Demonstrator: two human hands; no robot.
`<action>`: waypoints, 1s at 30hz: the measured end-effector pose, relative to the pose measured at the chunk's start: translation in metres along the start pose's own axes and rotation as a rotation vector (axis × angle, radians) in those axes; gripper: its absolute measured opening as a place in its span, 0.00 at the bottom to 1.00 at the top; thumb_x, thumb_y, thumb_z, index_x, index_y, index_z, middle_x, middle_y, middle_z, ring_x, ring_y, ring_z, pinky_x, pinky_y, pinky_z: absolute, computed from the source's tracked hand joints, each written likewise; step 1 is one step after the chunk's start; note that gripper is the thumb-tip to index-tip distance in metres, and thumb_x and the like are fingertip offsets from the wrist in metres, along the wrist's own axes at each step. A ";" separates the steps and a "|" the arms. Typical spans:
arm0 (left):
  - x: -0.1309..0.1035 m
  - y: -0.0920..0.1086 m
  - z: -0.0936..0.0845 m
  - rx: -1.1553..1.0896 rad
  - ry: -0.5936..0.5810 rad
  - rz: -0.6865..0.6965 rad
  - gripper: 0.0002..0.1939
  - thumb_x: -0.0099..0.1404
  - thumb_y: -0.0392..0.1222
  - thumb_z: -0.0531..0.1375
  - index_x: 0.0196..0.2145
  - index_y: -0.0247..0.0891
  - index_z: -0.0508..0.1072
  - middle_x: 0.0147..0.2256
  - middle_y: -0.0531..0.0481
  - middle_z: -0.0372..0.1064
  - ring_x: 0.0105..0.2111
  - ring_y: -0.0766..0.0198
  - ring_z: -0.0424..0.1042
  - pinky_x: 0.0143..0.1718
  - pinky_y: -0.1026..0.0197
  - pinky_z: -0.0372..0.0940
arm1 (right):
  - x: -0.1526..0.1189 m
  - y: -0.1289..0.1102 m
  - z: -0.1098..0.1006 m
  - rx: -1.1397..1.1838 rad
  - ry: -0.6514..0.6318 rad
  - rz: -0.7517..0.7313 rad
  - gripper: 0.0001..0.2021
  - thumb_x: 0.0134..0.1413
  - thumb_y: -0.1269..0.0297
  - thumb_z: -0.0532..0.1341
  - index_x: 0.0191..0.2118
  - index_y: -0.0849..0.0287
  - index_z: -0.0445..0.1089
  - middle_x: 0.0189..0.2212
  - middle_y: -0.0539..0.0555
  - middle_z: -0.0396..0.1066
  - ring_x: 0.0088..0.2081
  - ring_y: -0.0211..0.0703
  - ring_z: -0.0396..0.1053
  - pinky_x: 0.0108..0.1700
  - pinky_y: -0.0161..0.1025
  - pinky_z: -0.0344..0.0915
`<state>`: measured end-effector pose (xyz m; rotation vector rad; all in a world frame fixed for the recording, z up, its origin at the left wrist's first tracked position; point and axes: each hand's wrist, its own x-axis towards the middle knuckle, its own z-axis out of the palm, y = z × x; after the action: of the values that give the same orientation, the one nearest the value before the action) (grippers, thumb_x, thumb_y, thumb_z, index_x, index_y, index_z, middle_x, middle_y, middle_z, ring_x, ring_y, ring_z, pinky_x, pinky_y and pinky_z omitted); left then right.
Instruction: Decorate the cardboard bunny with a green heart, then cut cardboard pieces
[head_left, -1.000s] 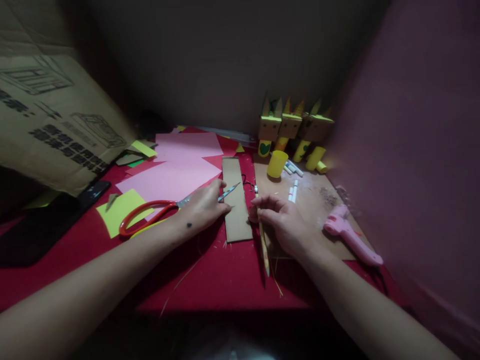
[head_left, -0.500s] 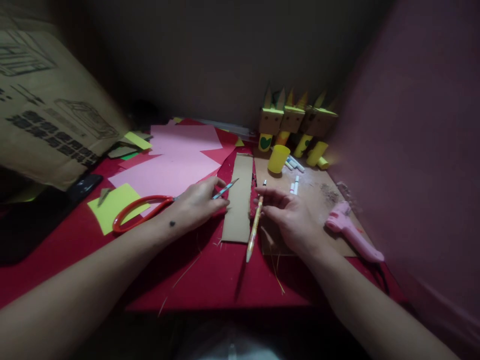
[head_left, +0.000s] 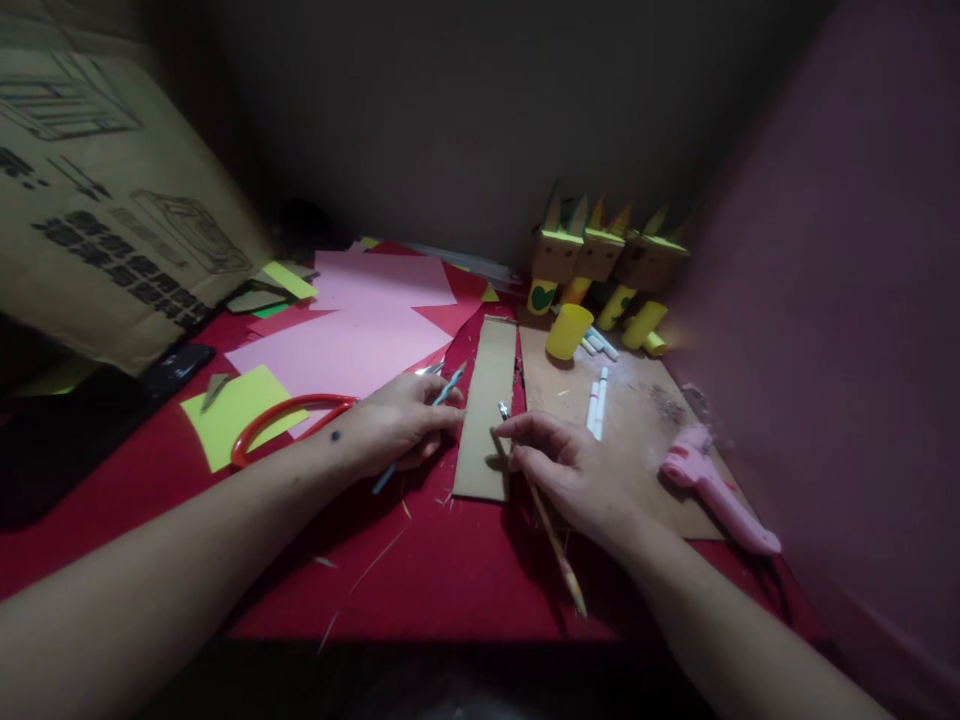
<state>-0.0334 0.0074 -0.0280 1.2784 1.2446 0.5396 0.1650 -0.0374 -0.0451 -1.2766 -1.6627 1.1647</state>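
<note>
My left hand (head_left: 412, 415) is closed around a blue pencil (head_left: 384, 478), its dark point (head_left: 463, 368) showing above the fingers. The fingertips are at the left edge of a narrow cardboard strip (head_left: 487, 375) lying on the red cloth. Between thumb and fingers, my right hand (head_left: 559, 455) pinches a slim yellow-orange patterned pen (head_left: 556, 545). Its silver end (head_left: 503, 410) lies over the strip, and the whitish end slants down toward the table's front edge. Red-handled scissors (head_left: 251, 432) are partly hidden by my left wrist.
Pink paper (head_left: 337, 345) and a yellow sheet (head_left: 244, 400) lie left. On a cardboard board (head_left: 637, 480) are white markers (head_left: 598, 400), a yellow paper tube (head_left: 570, 332) and a pink glue gun (head_left: 720, 500). Cardboard-headed figures (head_left: 559, 255) stand behind; a large carton (head_left: 135, 220) stands left.
The patterned pen's lower end has swung right, and its silver end has moved left over the strip. The pencil's blue lower end now shows below my left hand. The view has shifted slightly.
</note>
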 end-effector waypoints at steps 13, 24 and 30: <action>-0.013 0.001 0.021 0.383 0.040 0.073 0.09 0.60 0.36 0.56 0.40 0.40 0.64 0.11 0.61 0.62 0.13 0.64 0.67 0.14 0.68 0.57 | -0.011 0.008 0.007 -0.631 0.095 -0.096 0.19 0.54 0.68 0.51 0.51 0.64 0.68 0.27 0.55 0.71 0.27 0.44 0.68 0.32 0.40 0.63; -0.013 0.001 0.018 0.301 -0.072 0.058 0.10 0.56 0.36 0.58 0.36 0.41 0.62 0.14 0.62 0.65 0.11 0.68 0.63 0.10 0.69 0.53 | -0.026 -0.003 0.005 -0.493 0.034 -0.119 0.18 0.57 0.68 0.52 0.52 0.65 0.66 0.21 0.48 0.66 0.22 0.37 0.60 0.27 0.36 0.58; -0.012 -0.003 0.020 0.259 -0.062 0.070 0.11 0.56 0.36 0.57 0.39 0.41 0.62 0.16 0.61 0.66 0.11 0.68 0.63 0.10 0.67 0.53 | -0.036 -0.003 -0.002 -0.136 -0.063 -0.124 0.13 0.63 0.65 0.53 0.51 0.59 0.65 0.25 0.48 0.68 0.27 0.37 0.67 0.32 0.36 0.64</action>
<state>-0.0203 -0.0116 -0.0296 1.5488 1.2500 0.3941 0.1748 -0.0723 -0.0422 -1.2108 -1.8673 1.0423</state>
